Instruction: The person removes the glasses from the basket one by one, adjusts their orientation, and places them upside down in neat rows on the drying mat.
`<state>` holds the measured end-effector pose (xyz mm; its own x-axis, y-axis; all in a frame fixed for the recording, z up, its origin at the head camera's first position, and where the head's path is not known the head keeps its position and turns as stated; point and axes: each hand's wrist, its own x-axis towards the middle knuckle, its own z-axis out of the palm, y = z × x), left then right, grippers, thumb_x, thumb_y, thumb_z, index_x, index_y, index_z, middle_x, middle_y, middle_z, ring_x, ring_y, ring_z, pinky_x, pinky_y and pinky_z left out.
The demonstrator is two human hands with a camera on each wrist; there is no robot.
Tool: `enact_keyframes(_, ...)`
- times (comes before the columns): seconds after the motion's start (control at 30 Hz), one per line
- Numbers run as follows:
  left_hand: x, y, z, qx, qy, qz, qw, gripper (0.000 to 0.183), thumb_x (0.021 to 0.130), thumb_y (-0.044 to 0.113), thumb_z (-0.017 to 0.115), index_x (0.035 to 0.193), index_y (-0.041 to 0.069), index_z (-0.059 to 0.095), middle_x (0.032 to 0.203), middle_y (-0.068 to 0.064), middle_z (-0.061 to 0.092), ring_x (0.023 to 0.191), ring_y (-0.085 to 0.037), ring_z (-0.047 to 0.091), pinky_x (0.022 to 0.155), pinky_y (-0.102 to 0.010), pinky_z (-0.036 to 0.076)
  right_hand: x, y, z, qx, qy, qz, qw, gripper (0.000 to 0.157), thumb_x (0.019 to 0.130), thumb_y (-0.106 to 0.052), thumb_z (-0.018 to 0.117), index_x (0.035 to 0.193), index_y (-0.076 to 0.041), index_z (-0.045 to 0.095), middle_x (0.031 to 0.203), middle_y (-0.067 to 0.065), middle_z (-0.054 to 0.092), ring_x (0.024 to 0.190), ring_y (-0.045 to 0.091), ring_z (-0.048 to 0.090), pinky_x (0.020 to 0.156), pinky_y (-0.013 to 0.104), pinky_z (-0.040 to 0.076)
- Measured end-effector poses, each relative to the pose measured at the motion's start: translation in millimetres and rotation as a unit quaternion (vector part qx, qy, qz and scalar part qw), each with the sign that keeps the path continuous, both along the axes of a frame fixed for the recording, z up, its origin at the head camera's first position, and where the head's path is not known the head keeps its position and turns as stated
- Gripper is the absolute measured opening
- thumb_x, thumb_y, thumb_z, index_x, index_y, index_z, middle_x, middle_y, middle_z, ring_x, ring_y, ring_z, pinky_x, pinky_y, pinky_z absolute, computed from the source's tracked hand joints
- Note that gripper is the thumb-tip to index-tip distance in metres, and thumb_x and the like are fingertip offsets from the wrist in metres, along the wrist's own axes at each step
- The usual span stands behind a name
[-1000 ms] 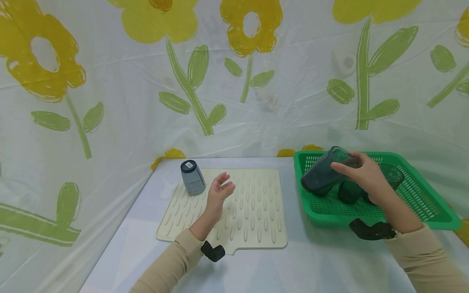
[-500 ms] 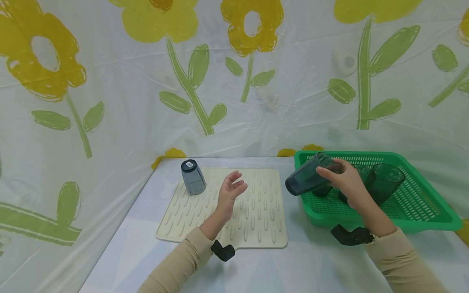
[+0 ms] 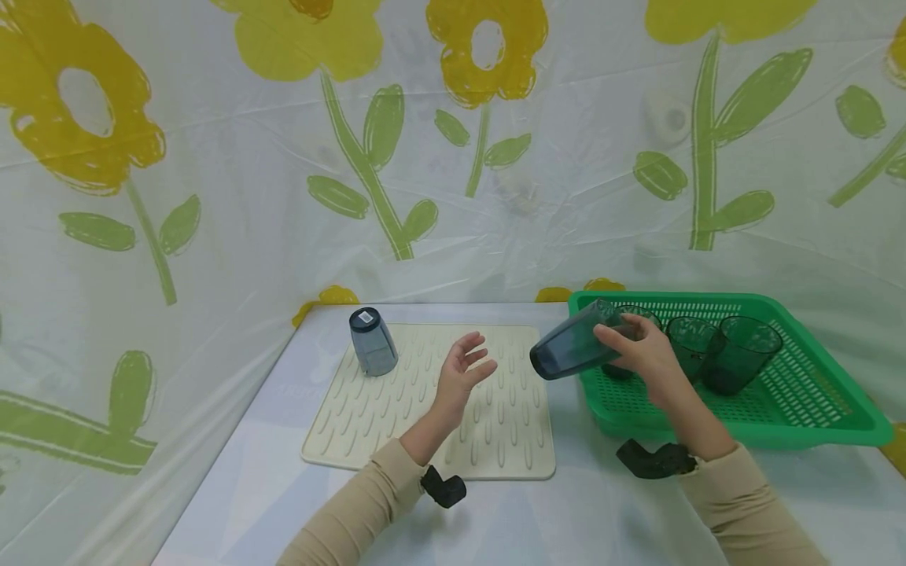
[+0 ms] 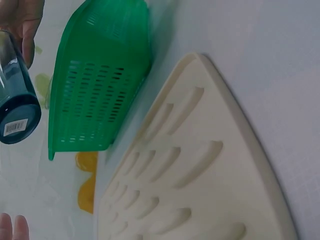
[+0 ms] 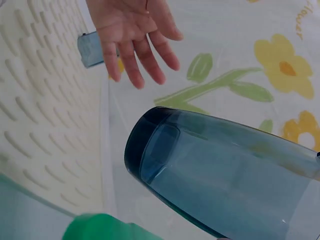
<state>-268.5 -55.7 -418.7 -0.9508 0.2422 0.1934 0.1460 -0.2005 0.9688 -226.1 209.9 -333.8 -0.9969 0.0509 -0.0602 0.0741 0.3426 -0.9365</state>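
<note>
My right hand [image 3: 647, 354] grips a dark blue-tinted drinking glass [image 3: 569, 346] near its rim. The glass is tilted, its thick base pointing left, past the left wall of the green basket. A barcode sticker shows on that base in the left wrist view, where the glass [image 4: 17, 95] is at the left edge. My left hand [image 3: 456, 385] holds nothing; its fingers are spread and loosely bent over the cream drying mat [image 3: 425, 464]. Another glass [image 3: 373, 346] stands upside down on the mat's back left corner.
The green plastic basket [image 3: 814, 435] stands on the right of the white table, with several tinted glasses [image 3: 746, 350] upright in it. A flower-printed white curtain [image 3: 566, 236] hangs behind the table and along its left side.
My right hand has carried the glass leftward from over the basket to beyond its left wall, tipping it flatter. My left hand has moved right across the mat, toward the glass.
</note>
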Motion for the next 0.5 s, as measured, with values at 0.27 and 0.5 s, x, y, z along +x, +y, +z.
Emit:
enact_keyframes(0.27,0.7,5,-2.9,-0.017,-0.001,0.001,0.9999,0.056,0.085,0.008,0.062,0.135,0.004,0.037,0.138,-0.012,0.037,0.127,-0.026,0.036,0.097,-0.033,0.042,-4.2,-10,-8.7,-0.037,-0.013,0.008,0.999,0.083,0.091,-0.044,0.050,0.146,-0.001,0.006,0.143,0.027,0.022,0.124,0.041,0.038,0.099,0.047,0.039)
enact_keyframes(0.5,0.9,9,-4.7,-0.035,-0.006,-0.010,0.9993,0.057,0.086,0.009,0.062,0.136,0.002,0.036,0.140,-0.012,0.037,0.128,-0.028,0.035,0.100,-0.039,0.038,-7.3,-17,-16.3,-0.057,-0.028,0.010,0.998,0.084,0.090,-0.044,0.051,0.146,-0.002,0.004,0.146,0.027,0.017,0.126,0.041,0.035,0.100,0.048,0.036)
